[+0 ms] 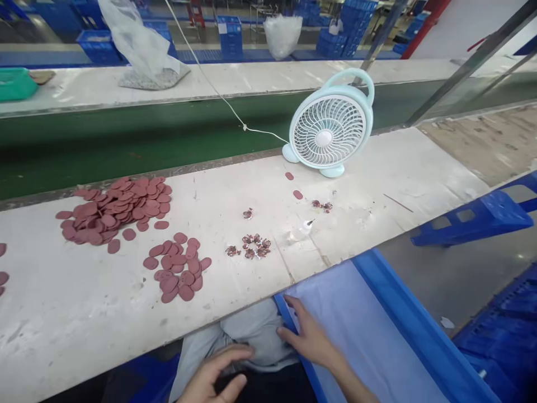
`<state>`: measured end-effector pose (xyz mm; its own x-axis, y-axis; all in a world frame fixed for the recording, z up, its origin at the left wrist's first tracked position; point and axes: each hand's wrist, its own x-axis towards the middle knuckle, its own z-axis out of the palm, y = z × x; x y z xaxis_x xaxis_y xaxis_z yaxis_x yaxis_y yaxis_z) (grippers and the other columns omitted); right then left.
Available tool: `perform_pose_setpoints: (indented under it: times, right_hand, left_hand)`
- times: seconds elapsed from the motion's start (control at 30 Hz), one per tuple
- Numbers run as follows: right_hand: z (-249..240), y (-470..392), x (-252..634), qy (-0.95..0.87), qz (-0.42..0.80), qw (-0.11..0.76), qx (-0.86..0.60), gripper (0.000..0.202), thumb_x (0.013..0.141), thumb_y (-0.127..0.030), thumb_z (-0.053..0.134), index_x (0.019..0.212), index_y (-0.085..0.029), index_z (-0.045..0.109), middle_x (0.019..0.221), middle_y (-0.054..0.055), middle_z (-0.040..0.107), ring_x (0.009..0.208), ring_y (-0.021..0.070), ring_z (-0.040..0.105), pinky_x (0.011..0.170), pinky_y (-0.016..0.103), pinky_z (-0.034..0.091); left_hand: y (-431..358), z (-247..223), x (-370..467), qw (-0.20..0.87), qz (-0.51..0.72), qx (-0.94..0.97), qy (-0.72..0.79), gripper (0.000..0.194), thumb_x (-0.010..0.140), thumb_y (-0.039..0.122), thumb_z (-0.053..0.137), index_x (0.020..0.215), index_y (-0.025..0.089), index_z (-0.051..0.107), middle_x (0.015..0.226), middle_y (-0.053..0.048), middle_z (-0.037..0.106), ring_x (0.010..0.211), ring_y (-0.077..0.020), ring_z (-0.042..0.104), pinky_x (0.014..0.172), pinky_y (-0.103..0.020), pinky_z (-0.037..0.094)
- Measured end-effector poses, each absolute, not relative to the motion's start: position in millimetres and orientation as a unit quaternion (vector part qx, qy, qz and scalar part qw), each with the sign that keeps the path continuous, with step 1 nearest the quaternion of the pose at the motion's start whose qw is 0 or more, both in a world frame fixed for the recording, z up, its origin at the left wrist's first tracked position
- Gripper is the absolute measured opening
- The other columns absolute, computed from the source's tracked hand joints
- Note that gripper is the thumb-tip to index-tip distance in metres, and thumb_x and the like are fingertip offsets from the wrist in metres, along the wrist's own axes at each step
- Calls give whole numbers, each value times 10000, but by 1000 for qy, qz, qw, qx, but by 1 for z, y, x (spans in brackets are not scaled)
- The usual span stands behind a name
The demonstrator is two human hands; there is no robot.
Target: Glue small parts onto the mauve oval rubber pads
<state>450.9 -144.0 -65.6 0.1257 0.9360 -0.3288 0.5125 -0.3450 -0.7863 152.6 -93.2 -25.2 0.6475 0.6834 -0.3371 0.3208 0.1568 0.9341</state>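
Observation:
Over my lap, below the table edge, my left hand (216,376) hangs with thumb and fingers apart and nothing in it. My right hand (308,334) is at the near rim of a blue crate (373,313) lined with pale sheeting, its fingers spread and its grasp empty. On the white table (104,302) in front lie a large pile of reddish-brown oval pieces (121,207) and a smaller pile of the same ovals (180,267). Right of these is a ring of small brown-and-white figures (255,246), beside a small clear bottle (300,230) with a dark tip.
A light-blue fan (329,131) stands at the table's back edge, its white cord (218,92) running up and left. Two loose ovals and a thin brown stick (397,202) lie nearby. Behind are a green conveyor belt (168,131) and a clear plastic bag (146,56).

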Motion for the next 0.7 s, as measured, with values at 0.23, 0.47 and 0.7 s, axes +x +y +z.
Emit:
perform_pose_setpoints:
  times: [0.23, 0.47, 0.7]
  right_hand:
    - [-96, -160, 427, -460, 413, 310, -722, 556, 980, -420, 528, 1514, -325, 405, 1540, 69, 494, 1428, 272, 451, 1215, 487, 337]
    - [-76, -158, 420, -446, 393, 359, -720, 491, 977, -391, 542, 1463, -401, 472, 1475, -16, 571, 1370, 244, 522, 1185, 452, 385]
    - [-70, -162, 424, -424, 373, 347, -749, 398, 940, -419, 601, 1329, -335, 601, 1350, 8, 671, 1230, 257, 634, 1051, 430, 517]
  left_hand:
    - [-74, -41, 142, 680, 145, 551, 462, 382, 914, 495, 596, 1184, 261, 731, 1300, -100, 715, 1237, -276, 651, 1101, -401, 487]
    - [-54, -30, 148, 621, 121, 640, 436, 392, 896, 475, 627, 1201, 248, 725, 1304, -108, 710, 1253, -301, 636, 1145, -496, 417]
    - [-55, -32, 151, 584, 103, 690, 416, 360, 926, 438, 599, 1237, 286, 699, 1336, -81, 691, 1274, -283, 622, 1153, -505, 413]
